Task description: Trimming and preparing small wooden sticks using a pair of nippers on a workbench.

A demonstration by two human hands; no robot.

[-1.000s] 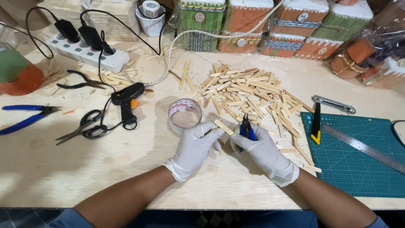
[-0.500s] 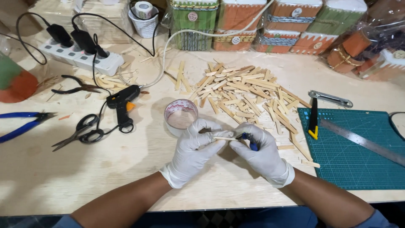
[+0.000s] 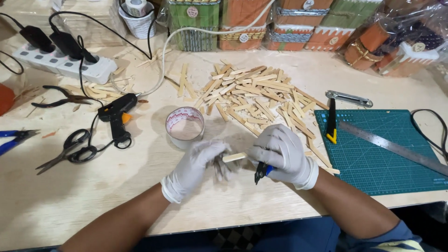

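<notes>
Both my hands wear white gloves and meet in front of a roll of tape [image 3: 185, 127]. A short flat wooden stick [image 3: 234, 157] spans between them. My left hand [image 3: 196, 163], blurred by motion, pinches the stick's left end. My right hand [image 3: 282, 151] touches the other end and grips a small blue-handled cutter [image 3: 260, 172], whose dark tip points down at the table. Just beyond my hands a loose pile of similar wooden sticks [image 3: 252, 93] is spread over the tabletop.
Left: black glue gun [image 3: 116, 114], scissors [image 3: 70, 149], black pliers [image 3: 63, 98], blue pliers [image 3: 11, 140], power strip [image 3: 60, 63]. Right: green cutting mat [image 3: 387, 168] with a steel ruler [image 3: 396, 147] and a yellow-tipped knife [image 3: 331, 123]. Stick-built boxes [image 3: 242, 23] line the back.
My hands have come a little closer to the front edge. The stick now lies level between them, the cutter has swung tip-down, and my left hand is moving.
</notes>
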